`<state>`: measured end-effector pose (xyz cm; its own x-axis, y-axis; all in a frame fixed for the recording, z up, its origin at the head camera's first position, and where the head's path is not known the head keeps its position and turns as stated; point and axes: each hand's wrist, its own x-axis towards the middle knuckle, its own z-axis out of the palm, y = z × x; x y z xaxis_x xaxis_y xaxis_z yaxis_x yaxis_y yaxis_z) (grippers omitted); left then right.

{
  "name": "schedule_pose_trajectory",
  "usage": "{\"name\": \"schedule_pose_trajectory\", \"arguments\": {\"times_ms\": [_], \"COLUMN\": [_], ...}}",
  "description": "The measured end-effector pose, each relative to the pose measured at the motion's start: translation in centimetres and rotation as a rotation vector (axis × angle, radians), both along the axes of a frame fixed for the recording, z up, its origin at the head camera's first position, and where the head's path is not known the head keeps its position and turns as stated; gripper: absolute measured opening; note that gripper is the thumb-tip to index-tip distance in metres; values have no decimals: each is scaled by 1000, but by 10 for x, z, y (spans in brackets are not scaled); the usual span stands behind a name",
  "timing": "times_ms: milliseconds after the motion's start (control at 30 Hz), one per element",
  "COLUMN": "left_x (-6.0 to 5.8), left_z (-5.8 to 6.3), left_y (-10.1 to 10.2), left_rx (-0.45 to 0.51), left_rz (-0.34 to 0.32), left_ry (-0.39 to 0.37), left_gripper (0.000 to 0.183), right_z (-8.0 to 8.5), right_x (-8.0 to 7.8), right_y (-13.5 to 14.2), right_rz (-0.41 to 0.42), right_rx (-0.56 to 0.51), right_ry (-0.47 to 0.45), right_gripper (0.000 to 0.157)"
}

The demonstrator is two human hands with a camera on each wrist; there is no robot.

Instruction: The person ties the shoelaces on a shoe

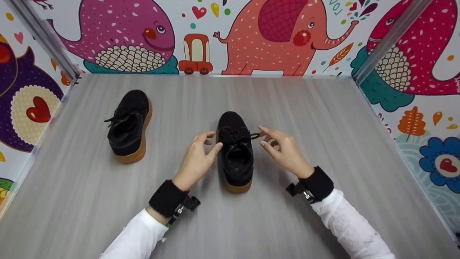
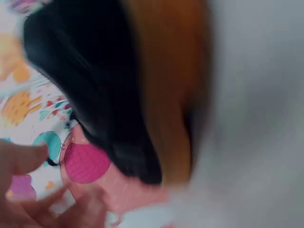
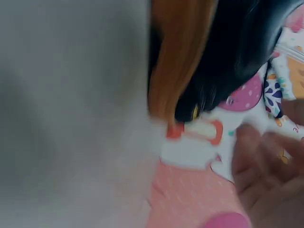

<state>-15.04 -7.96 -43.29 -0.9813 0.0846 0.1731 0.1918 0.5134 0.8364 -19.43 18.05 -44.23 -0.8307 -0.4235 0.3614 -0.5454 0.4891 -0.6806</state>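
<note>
A black shoe (image 1: pixel 233 122) with a tan sole stands in the middle of the floor, toe pointing away. Its black lace (image 1: pixel 254 136) sticks out in a loop on the right side. My left hand (image 1: pixel 197 158) is at the shoe's left side, thumb tip by the collar and fingers loosely bent. On the other side my right hand (image 1: pixel 286 153) has its fingertips close to the lace loop, thumb and fingers apart. Both wrist views are blurred; the left hand (image 2: pixel 52 204) and right hand (image 3: pixel 270 166) each show beside the dark upper with relaxed fingers.
A second black shoe (image 1: pixel 129 122) with a tan sole stands to the left, laces sticking out. Printed cartoon walls (image 1: pixel 201 21) enclose the grey wood-look floor (image 1: pixel 187 100) at the back and sides, with metal corner posts (image 1: pixel 48 36).
</note>
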Motion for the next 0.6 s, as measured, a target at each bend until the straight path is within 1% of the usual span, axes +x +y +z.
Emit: {"name": "schedule_pose_trajectory", "arguments": {"times_ms": [100, 167, 200, 233, 267, 300, 333, 400, 467, 600], "left_x": [13, 23, 28, 33, 37, 42, 45, 49, 51, 47], "left_z": [-4, -7, -10, -11, -14, -15, -17, -18, -20, -22], "left_y": [0, 3, 5, 8, 11, 14, 17, 25, 31, 43], "left_rx": [256, 444, 528, 599, 648, 677, 691, 694, 684, 697], "left_rz": [0, -11, -16, -21, -33, -48, -66, -96, -87, -29], "left_ry": [-336, -506, -574, -625, -655, -673, -679, -666, -651, -621], "left_gripper": [61, 67, 69, 70, 71, 73, 73, 74, 76, 78], "right_z": [-2, -4, -6, -8, -9, -10, -12, -13, -15, -18], "right_x": [13, 22, 26, 30, 34, 37, 40, 46, 51, 57], "right_y": [-1, -2, -3, -4, -5, -8, -10, -16, -22, -32], "right_rz": [-10, 4, 19, 30, 45, 55, 62, 71, 69, 30], "right_rx": [-159, -279, -338, -393, -437, -479, -516, -573, -603, -658], "right_ry": [-343, -549, -637, -716, -775, -824, -863, -913, -930, -946], "right_gripper": [50, 55, 57, 58, 60, 61, 62, 64, 67, 69]}}
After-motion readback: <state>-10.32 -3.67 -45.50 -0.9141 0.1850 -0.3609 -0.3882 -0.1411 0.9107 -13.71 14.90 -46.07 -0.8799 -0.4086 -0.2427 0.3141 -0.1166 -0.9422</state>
